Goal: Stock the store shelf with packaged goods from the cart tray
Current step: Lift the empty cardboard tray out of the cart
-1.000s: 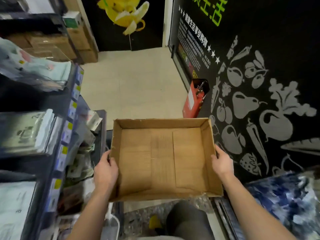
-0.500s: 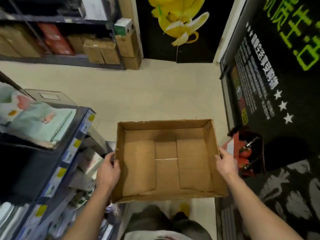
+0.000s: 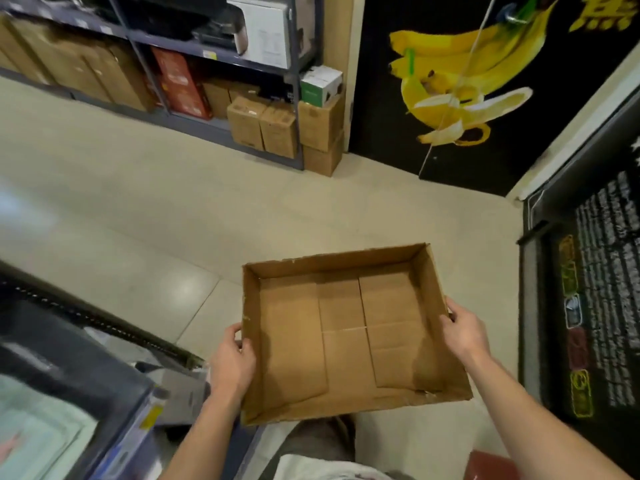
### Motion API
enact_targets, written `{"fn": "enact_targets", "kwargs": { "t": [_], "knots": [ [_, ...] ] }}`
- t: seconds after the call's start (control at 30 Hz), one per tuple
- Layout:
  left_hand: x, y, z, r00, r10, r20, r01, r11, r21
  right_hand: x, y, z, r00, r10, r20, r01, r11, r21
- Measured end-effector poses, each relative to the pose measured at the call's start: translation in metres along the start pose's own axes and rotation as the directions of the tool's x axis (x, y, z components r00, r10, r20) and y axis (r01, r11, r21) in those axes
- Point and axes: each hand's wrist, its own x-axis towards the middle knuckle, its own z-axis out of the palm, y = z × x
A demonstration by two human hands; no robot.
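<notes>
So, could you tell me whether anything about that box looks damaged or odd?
The cardboard box held by both hands is empty, and its near right edge looks torn and ragged. Nothing else stands out.

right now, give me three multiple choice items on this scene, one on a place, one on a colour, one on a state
1. Where does the left hand grip the tray?
A. its left wall
B. its far wall
C. its underside only

2. What colour is the small box on top of the brown cartons beside the shelf?
A. red and black
B. green and white
C. plain brown

3. What is in the tray?
A. packaged goods
B. one bottle
C. nothing

Answers:
1. A, the fingers curl over the left wall, while the right hand holds the right wall.
2. B, it has a green side and a white top.
3. C, only its bare cardboard floor shows.
</notes>
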Motion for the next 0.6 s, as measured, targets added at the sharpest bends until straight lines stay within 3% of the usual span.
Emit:
{"fn": "enact_targets", "kwargs": {
  "t": [0.37, 0.6],
  "knots": [
    [0.159, 0.091, -0.019, 0.937, -0.317, -0.145, 0.286, 0.938, -0.197, 0.212, -0.229, 0.061, 0.962, -0.18, 0.203, 0.206, 0.972, -0.116],
    [0.236, 0.089, -0.01, 0.798, -0.553, -0.241, 0.479, 0.824, -0.303, 0.333, -0.355, 0.168, 0.806, -0.287, 0.518, 0.413, 0.899, -0.145]
  ]
}}
